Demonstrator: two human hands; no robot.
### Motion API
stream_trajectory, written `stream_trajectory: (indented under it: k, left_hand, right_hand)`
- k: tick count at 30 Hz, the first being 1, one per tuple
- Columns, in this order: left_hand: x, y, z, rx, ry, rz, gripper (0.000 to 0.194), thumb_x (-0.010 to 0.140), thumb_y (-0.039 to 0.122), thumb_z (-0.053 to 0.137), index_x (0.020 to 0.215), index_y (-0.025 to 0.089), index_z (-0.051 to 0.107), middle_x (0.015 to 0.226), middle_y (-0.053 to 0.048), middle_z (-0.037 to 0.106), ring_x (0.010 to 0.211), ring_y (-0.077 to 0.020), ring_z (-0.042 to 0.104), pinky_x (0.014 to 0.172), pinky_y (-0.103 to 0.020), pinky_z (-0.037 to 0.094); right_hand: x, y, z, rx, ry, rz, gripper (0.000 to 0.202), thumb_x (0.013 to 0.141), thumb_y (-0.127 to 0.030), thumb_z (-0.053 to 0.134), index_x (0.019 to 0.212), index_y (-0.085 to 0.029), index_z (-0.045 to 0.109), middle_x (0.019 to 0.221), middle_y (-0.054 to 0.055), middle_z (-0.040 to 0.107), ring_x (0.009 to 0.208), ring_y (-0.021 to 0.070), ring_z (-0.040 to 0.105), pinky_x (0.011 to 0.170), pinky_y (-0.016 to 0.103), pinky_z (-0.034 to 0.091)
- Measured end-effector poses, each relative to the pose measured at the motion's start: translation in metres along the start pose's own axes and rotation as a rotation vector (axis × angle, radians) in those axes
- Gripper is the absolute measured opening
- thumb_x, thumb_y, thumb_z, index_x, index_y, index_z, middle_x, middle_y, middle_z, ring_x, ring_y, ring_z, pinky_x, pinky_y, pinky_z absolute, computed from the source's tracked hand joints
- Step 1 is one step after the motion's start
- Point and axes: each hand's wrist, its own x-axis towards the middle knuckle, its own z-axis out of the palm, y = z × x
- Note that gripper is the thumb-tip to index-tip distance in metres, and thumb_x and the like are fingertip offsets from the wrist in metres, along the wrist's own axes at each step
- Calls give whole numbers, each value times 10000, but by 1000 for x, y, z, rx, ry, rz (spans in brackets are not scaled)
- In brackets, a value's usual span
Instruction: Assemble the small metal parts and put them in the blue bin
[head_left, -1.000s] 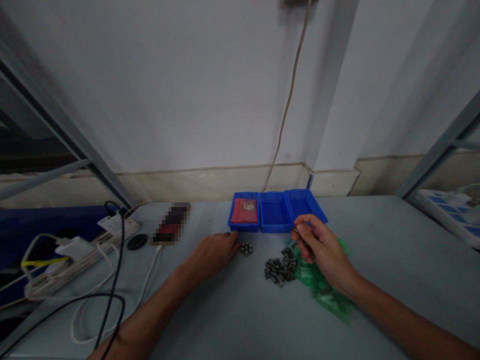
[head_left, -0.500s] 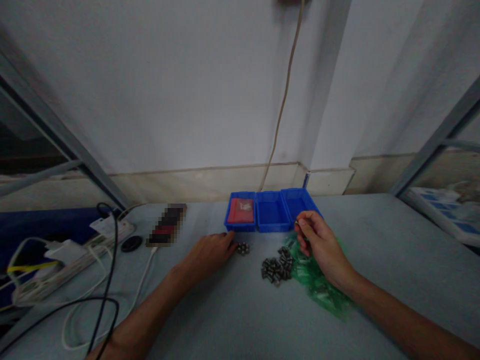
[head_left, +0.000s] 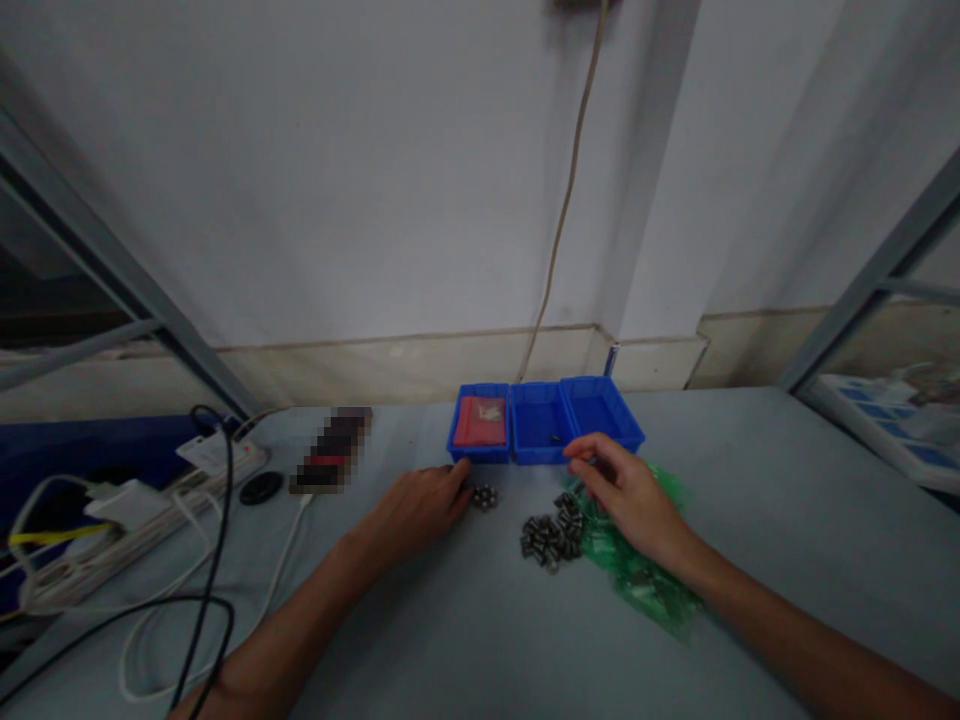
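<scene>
Tabletop (head_left: 450, 625) bears metal cylinders (head_left: 549, 538), long axes pointing variously.

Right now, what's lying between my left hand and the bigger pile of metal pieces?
In the head view, the smaller cluster of metal pieces lies between your left hand and the bigger pile, close to the hand; then comes bare tabletop.

Plastic bins (head_left: 537, 415): plain blue. Packet (head_left: 474, 428): red. Bag (head_left: 649, 592): translucent green. Small metal parts (head_left: 547, 538): dark grey. Tabletop (head_left: 780, 500): pale blue-grey. Wall cord (head_left: 573, 180): tan.

Shiny metal pieces (head_left: 547, 541), plastic trays (head_left: 540, 457), matt tabletop (head_left: 450, 625)
</scene>
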Motion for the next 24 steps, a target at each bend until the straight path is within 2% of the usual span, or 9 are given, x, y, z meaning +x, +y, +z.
stream_trajectory:
  k: [3, 6, 9, 12, 15, 19, 24]
  left_hand:
    - [-1, 0, 0, -9, 19, 19, 203, 1108, 328, 384, 1200, 208, 520, 1040, -109, 765, 935, -306, 755, 784, -388, 549]
    - [-1, -1, 2, -11, 32, 36, 200, 1101, 317, 387, 1218, 211, 510, 1036, -104, 764, 913, -302, 754, 763, -383, 541]
    - [-2, -1, 1, -17, 37, 60, 196, 1081, 282, 392, 1225, 213, 508, 1027, -96, 763, 904, -292, 753, 751, -372, 531]
    - [-5, 1, -2, -42, 44, 98, 217, 1035, 292, 475, 1234, 217, 520, 1032, -88, 764, 927, -299, 754, 765, -378, 533]
    - [-7, 3, -4, -82, 60, 143, 343, 1014, 417, 564, 1291, 219, 521, 1081, -96, 767, 962, -319, 754, 807, -402, 544]
    - [-4, 5, 1, -132, 76, 130, 516, 1039, 642, 518, 1321, 211, 532, 1128, -125, 771, 981, -335, 756, 818, -424, 558]
    - [0, 5, 7, -147, 81, 111, 513, 1061, 661, 468, 1307, 217, 541, 1150, -131, 771, 990, -338, 763, 808, -427, 568]
  right_hand:
    - [-7, 2, 3, -406, -130, -236, 84, 1016, -264, 674, 1075, -254, 733, 1044, 60, 737, 997, 286, 652, 919, 475, 508]
    - [-13, 1, 8, -674, -191, -362, 106, 1016, -225, 683, 1099, -223, 747, 1057, 93, 724, 1014, 315, 595, 921, 497, 495]
    - [-15, 1, 10, -803, -181, -392, 79, 1024, -207, 667, 1022, -206, 746, 1046, 102, 710, 995, 311, 577, 900, 479, 498]
    - [-13, 3, 10, -873, -155, -393, 61, 1014, -223, 691, 967, -204, 726, 1051, 101, 701, 987, 311, 578, 875, 469, 498]
    - [-13, 7, 10, -908, -137, -394, 65, 1006, -238, 709, 953, -201, 701, 1026, 91, 700, 980, 310, 585, 863, 465, 497]
    - [-12, 10, 13, -898, -135, -394, 80, 1015, -234, 696, 948, -197, 673, 1004, 88, 701, 966, 306, 594, 848, 452, 493]
    - [-11, 9, 12, -762, -99, -366, 103, 1056, -213, 621, 953, -205, 631, 921, 74, 701, 933, 302, 616, 844, 435, 485]
